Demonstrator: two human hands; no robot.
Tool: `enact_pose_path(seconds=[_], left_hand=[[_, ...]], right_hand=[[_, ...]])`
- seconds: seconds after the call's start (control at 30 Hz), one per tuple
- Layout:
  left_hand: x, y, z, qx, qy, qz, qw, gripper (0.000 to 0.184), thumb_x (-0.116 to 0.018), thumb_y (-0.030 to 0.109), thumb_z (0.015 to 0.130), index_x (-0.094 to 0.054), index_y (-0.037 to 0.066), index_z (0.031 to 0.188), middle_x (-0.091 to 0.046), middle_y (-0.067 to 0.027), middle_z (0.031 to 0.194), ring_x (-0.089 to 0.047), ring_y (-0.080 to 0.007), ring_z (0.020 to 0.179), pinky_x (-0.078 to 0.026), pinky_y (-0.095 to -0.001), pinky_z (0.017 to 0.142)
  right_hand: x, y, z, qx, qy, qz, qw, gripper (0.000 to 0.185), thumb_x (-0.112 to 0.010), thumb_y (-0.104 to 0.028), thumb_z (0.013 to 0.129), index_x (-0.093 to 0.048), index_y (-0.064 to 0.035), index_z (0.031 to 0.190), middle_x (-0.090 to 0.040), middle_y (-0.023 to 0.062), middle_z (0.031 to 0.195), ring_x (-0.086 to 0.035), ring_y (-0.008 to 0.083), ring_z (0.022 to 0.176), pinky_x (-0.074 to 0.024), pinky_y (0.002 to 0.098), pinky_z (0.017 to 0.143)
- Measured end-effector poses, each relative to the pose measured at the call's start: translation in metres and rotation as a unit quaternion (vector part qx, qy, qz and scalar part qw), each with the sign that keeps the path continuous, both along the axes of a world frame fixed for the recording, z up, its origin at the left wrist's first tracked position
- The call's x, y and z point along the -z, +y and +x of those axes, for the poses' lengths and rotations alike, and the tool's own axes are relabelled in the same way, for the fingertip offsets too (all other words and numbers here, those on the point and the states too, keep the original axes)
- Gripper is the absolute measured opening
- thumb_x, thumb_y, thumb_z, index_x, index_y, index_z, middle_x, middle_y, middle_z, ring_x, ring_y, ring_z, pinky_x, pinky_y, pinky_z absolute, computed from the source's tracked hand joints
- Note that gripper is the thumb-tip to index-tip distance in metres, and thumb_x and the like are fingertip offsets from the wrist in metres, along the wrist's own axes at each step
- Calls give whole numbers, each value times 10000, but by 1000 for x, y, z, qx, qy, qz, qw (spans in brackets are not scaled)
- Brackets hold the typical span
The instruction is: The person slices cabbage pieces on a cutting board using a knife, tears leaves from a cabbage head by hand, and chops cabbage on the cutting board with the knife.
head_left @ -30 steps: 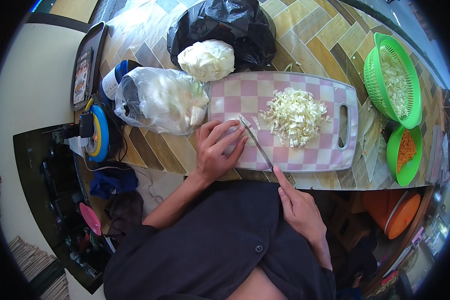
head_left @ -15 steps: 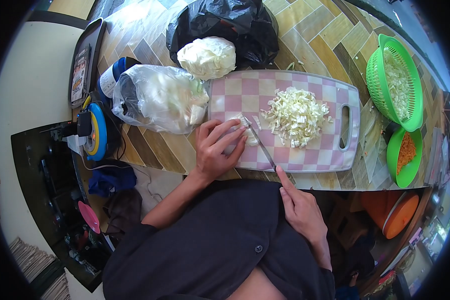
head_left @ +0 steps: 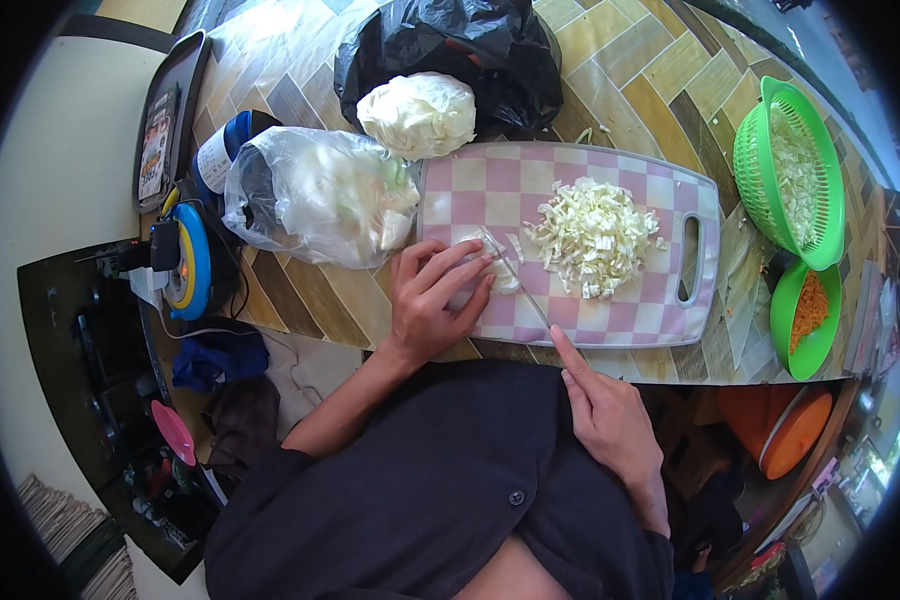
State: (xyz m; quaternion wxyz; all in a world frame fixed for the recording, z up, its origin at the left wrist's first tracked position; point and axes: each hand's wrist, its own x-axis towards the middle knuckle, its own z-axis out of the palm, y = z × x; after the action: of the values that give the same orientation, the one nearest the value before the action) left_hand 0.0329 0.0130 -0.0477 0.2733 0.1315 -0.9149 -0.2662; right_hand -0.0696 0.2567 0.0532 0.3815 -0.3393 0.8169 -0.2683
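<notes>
A piece of pale cabbage [head_left: 505,279] lies on the pink-and-white checked cutting board [head_left: 610,325], mostly hidden under the fingers of my left hand [head_left: 435,295], which press it down. My right hand [head_left: 612,415] is closed around the handle of a knife [head_left: 530,295], its index finger stretched along the top. The blade slants up and left, its front part at the cabbage piece beside my left fingertips. To the right of the blade sits a heap of chopped cabbage [head_left: 592,238] on the same board.
Behind the board are a cabbage head [head_left: 420,115] and a black plastic bag [head_left: 450,60]. A clear bag [head_left: 315,195] stands at left. At right, a green basket [head_left: 755,175] holds chopped cabbage; a green bowl [head_left: 815,350] holds orange shreds. The table edge runs near my body.
The knife blade has shifted slightly at the cabbage piece, and my right hand has moved a little. My left hand stays in place on the piece.
</notes>
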Motion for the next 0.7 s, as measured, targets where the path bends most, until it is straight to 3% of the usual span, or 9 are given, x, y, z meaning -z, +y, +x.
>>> enact_pose_path(seconds=[0.7], left_hand=[[-2,1,-1,14,-19,-24,999,325,-859,83,795,-805,98,1114,-764,-29,1207,-615,-279,1043,-475,-383,951]], right_hand=[[1,-10,-2,-29,11,35,999,697,-561,-183,1037,-296,-352,1660,-629,236,622,-671,453,601,-549,588,603]])
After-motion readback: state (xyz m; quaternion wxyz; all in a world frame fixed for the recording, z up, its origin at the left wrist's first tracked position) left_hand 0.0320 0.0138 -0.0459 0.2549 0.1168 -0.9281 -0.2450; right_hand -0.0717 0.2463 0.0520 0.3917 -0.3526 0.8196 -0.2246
